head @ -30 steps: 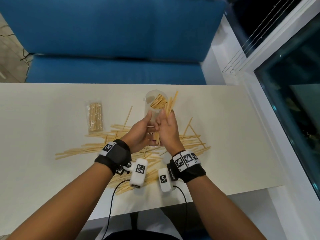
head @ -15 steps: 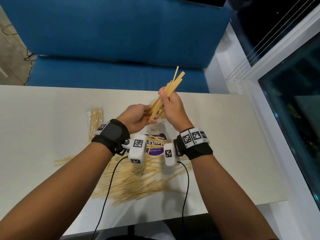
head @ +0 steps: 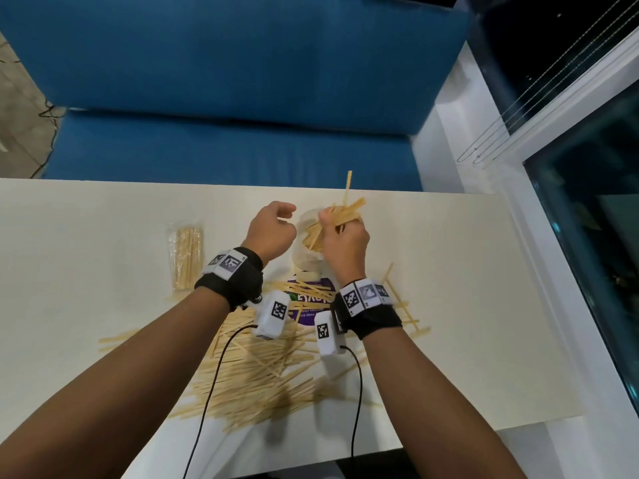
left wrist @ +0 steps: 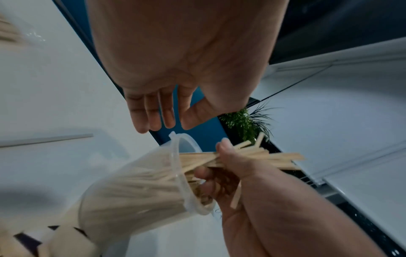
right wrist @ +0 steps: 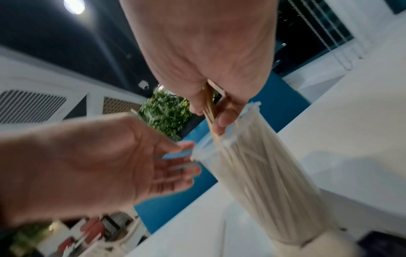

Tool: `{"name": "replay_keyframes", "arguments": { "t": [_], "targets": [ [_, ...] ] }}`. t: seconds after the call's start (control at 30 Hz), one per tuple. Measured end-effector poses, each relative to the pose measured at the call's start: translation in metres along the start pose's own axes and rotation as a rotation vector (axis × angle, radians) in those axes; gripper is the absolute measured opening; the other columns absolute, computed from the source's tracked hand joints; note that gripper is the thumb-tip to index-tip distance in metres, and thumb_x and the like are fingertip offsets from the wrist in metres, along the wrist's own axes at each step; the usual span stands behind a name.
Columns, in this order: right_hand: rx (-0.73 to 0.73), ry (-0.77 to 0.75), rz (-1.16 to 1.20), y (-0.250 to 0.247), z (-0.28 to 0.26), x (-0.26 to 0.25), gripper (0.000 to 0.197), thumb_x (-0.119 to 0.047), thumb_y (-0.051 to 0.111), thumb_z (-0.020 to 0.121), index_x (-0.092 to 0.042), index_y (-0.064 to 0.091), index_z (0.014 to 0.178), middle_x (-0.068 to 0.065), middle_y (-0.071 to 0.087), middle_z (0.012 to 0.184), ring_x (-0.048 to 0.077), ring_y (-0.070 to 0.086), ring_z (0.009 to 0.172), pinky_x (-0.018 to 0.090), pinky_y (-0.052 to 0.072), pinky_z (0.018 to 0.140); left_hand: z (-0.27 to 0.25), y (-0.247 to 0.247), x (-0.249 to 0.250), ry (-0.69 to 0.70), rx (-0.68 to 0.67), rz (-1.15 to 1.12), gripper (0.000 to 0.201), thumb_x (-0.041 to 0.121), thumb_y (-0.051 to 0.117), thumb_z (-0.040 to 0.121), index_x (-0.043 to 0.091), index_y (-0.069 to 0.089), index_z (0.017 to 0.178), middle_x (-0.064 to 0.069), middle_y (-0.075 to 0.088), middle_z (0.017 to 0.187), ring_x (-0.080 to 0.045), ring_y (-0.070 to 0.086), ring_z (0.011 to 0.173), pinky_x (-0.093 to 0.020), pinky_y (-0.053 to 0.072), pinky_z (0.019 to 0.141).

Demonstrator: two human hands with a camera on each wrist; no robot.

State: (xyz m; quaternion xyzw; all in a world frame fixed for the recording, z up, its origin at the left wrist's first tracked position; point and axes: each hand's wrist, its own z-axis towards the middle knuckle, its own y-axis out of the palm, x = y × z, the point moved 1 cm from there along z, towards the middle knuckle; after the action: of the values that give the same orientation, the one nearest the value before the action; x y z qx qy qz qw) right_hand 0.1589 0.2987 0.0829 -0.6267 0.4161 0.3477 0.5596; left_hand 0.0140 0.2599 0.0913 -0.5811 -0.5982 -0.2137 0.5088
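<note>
A clear plastic cup holding wooden sticks stands on the white table. My right hand grips a bundle of sticks whose lower ends are inside the cup's mouth. The left wrist view shows that right hand at the cup's rim, with the bundle sticking out past it. My left hand hovers just left of the rim and holds nothing. Its fingers are relaxed, and they lie close to the cup in the right wrist view.
A large pile of loose sticks covers the table under my wrists, partly over a purple printed disc. A sealed packet of sticks lies to the left. A blue sofa stands behind the table, and a window frame is on the right.
The raised bundle, held by both hands, has come down with its lower ends in the cup. The left hand has let go and moved to the left of the rim.
</note>
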Motion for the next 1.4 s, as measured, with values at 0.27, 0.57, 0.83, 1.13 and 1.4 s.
{"name": "replay_keyframes", "arguments": {
  "t": [0.27, 0.57, 0.83, 1.13, 1.4],
  "targets": [
    [-0.082, -0.002, -0.137, 0.010, -0.002, 0.000, 0.021, -0.024, 0.076, 0.094, -0.005, 0.070, 0.103, 0.000, 0.066, 0.091, 0.003, 0.058, 0.072, 0.002, 0.040, 0.057, 0.005, 0.011, 0.009, 0.227, -0.190, -0.224, 0.040, 0.013, 0.050, 0.102, 0.025, 0.060, 0.139, 0.010, 0.068, 0.131, -0.008, 0.057, 0.129, -0.039, 0.040, 0.116],
    [-0.199, -0.006, -0.272, 0.004, 0.001, -0.007, 0.011, -0.020, 0.077, 0.091, -0.012, 0.075, 0.099, -0.005, 0.067, 0.085, 0.009, 0.060, 0.073, 0.008, 0.041, 0.060, 0.005, 0.019, 0.024, 0.358, -0.030, -0.188, 0.017, 0.032, 0.077, 0.090, 0.018, 0.073, 0.097, 0.003, 0.078, 0.091, -0.014, 0.074, 0.089, -0.041, 0.060, 0.087],
    [-0.239, -0.095, -0.262, -0.014, 0.000, -0.012, 0.028, -0.030, 0.077, 0.092, -0.019, 0.075, 0.118, -0.002, 0.074, 0.106, 0.014, 0.070, 0.092, 0.033, 0.059, 0.086, 0.008, 0.013, 0.025, 0.423, 0.026, -0.130, 0.014, 0.029, 0.076, 0.091, 0.017, 0.075, 0.098, 0.005, 0.076, 0.093, -0.012, 0.072, 0.090, -0.037, 0.059, 0.090],
    [-0.117, -0.269, -0.180, -0.042, 0.011, -0.033, 0.015, -0.021, 0.069, 0.099, -0.012, 0.080, 0.107, -0.002, 0.072, 0.095, 0.001, 0.064, 0.081, 0.011, 0.047, 0.070, 0.005, 0.013, 0.040, 0.514, -0.048, -0.144, 0.018, 0.032, 0.071, 0.094, 0.020, 0.077, 0.106, 0.007, 0.077, 0.101, -0.011, 0.071, 0.100, -0.040, 0.057, 0.094],
    [0.067, -0.276, -0.021, -0.048, 0.010, -0.027, 0.013, -0.021, 0.073, 0.095, -0.011, 0.080, 0.100, -0.005, 0.076, 0.083, 0.009, 0.072, 0.078, 0.018, 0.059, 0.073, -0.002, 0.006, 0.013, 0.172, 0.025, 0.078, 0.054, 0.002, 0.048, 0.098, 0.017, 0.046, 0.150, -0.002, 0.051, 0.151, -0.019, 0.045, 0.141, -0.033, 0.037, 0.114]
  ]
}}
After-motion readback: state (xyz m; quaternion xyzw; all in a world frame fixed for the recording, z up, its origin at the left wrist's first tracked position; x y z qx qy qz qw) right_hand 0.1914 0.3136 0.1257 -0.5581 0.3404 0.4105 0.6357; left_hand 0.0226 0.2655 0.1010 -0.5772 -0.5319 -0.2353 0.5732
